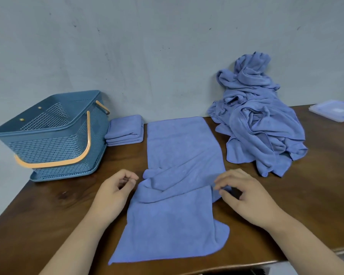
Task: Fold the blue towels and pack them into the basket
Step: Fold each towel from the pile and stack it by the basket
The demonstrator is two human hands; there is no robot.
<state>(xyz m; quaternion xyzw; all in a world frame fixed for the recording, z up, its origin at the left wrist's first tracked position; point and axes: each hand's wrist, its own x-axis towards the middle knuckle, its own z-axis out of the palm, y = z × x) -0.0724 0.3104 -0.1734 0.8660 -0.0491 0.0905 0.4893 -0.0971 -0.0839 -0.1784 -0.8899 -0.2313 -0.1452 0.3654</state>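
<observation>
A long blue towel [179,215] lies flat on the brown table [48,211], running away from me, bunched into folds across its middle. My left hand [115,189] hovers just left of that bunch with loosely curled fingers, holding nothing. My right hand [242,193] is at the towel's right edge, fingers spread, fingertips and thumb touching a small flap of cloth there. A blue plastic basket [48,135] with an orange handle stands at the back left, tilted, with nothing seen inside. Beside it sits a stack of folded blue towels [125,130].
A heap of unfolded blue towels [260,124] leans against the grey wall at the back right. A pale plastic lid [334,112] lies at the far right. The table's front edge runs just below the towel's near end.
</observation>
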